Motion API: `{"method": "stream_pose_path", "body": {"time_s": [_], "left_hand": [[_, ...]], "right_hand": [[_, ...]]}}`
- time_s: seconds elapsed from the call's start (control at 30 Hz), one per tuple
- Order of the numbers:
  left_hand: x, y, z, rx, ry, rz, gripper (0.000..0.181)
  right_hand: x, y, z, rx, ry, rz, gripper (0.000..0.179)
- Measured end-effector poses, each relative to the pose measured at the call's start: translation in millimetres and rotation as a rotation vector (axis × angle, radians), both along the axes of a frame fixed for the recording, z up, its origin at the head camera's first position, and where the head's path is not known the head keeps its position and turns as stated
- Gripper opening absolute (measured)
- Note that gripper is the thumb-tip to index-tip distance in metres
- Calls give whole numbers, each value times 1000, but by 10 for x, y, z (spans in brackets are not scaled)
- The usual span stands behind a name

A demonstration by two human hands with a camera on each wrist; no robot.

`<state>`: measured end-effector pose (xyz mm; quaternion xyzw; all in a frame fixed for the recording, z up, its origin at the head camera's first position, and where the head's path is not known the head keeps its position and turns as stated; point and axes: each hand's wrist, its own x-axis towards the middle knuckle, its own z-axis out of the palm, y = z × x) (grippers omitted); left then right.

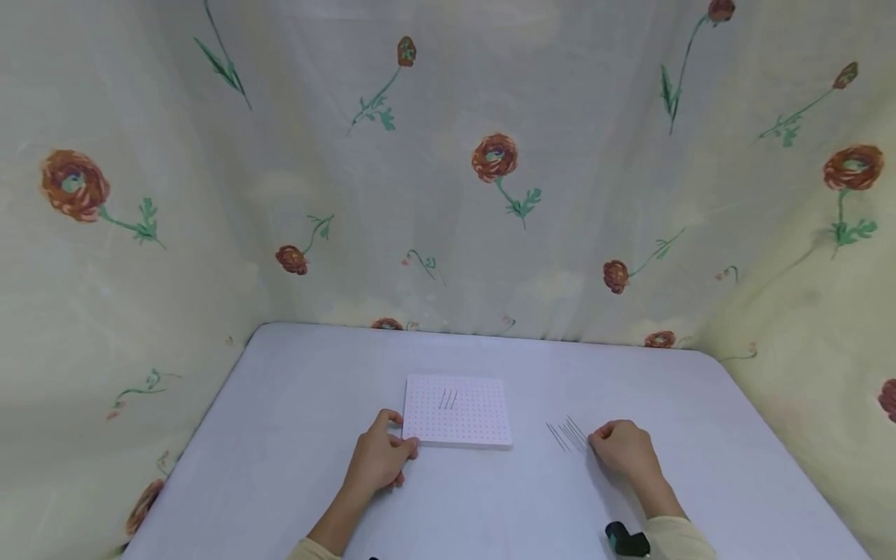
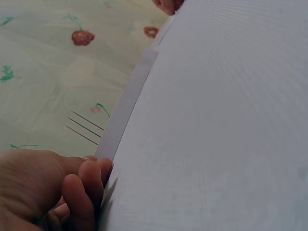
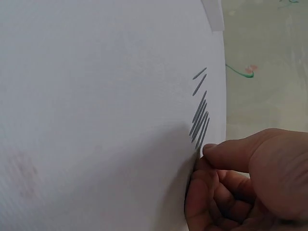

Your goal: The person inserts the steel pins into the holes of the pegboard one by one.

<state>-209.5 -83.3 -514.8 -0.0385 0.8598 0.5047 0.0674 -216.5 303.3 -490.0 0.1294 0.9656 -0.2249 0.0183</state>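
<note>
A white board with a grid of small holes [image 1: 458, 424] lies flat on the table. Three thin metal pins [image 1: 448, 399] stand up from its upper left area; the left wrist view shows these upright pins [image 2: 85, 126] above the board's edge [image 2: 127, 103]. My left hand [image 1: 378, 459] holds the board's near left corner between thumb and fingers. To the right of the board, several loose metal pins [image 1: 567, 434] lie side by side. At their right end, my right hand [image 1: 619, 447] pinches with thumb and index fingertip, apparently on one pin, mostly hidden by the fingers [image 3: 207, 166].
The white table [image 1: 336, 365] is bordered by flower-patterned cloth [image 1: 448, 194] at the back and sides. A black device [image 1: 625, 539] is beside the right wrist, near the lower edge of the head view.
</note>
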Motion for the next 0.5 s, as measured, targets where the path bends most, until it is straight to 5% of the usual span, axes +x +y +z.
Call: {"method": "stream_pose_path", "body": {"time_s": [0.3,0.5], "left_hand": [[0,10,-20,-4,-1,-3,44],[-7,12,-22,-3,-2,6,44]], "right_hand": [[23,-51,-19,57,38,45,16],[-27,-84,-4,89,-26,96,17]]}}
